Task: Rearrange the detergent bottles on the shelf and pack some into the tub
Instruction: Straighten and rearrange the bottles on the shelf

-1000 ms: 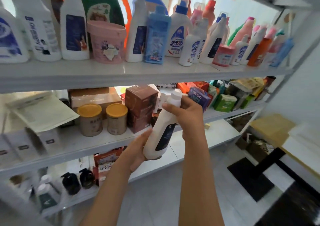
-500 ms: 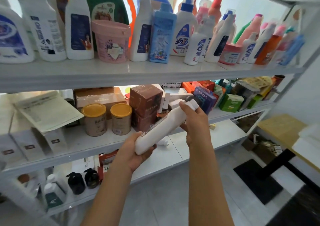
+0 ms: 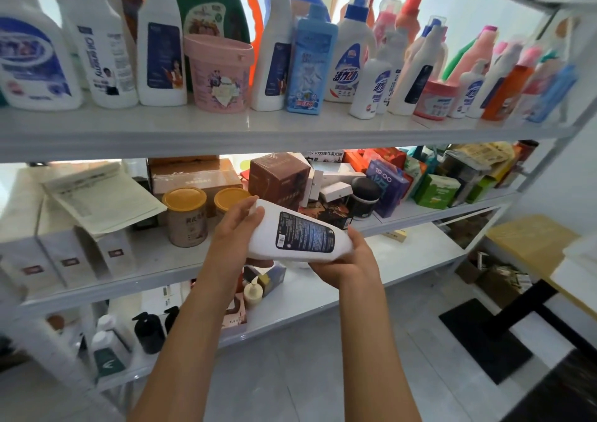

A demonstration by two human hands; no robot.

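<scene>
Two hands [image 3: 237,237] grip smooth white bottle [image 3: 300,236].

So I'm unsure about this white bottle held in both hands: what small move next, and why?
Probably tip the white bottle upright, cap up. It lies nearly flat between the left hand at the cap end and the right hand at the base, while the shelf bottles stand upright.

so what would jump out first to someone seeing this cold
A white bottle held on its side at centre, cap end in the left hand, base in the right hand. Above it, the top shelf is crowded with detergent bottles, a pink tub standing among them.
</scene>
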